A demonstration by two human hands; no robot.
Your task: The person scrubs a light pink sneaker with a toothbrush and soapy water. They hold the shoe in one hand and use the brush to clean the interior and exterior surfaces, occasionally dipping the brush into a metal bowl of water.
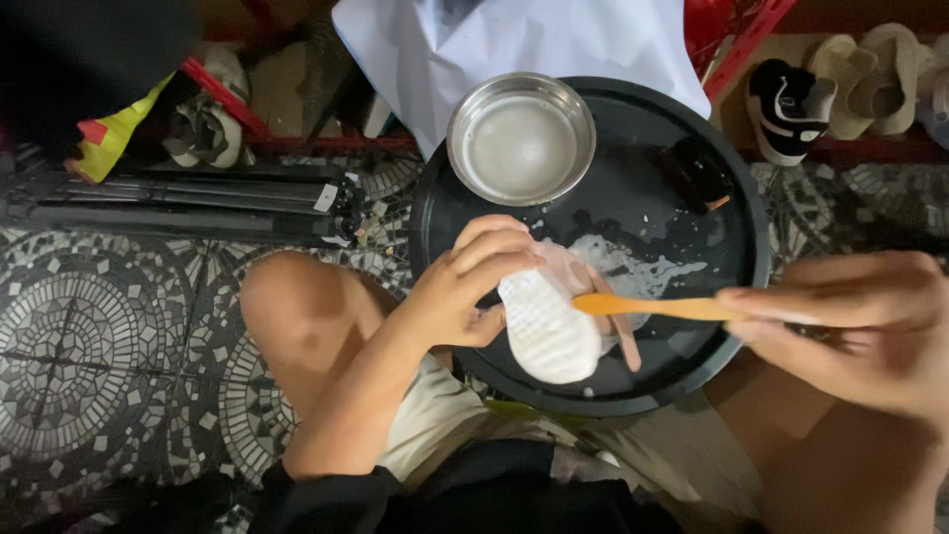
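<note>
White shoe (pixel 549 331) in L hand (pixel 465 287); orange brush (pixel 652 308)

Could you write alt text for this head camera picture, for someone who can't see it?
Seen from above, a person's left hand holds a white shoe sole-up over a round black tray, while the right hand holds an orange brush against it. A steel bowl of cloudy water sits on the tray, with suds beside it, above a patterned tile floor.

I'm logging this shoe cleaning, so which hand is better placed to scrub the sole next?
Probably the right hand: it holds the orange brush, whose head already meets the white shoe steadied by the left hand.
</note>
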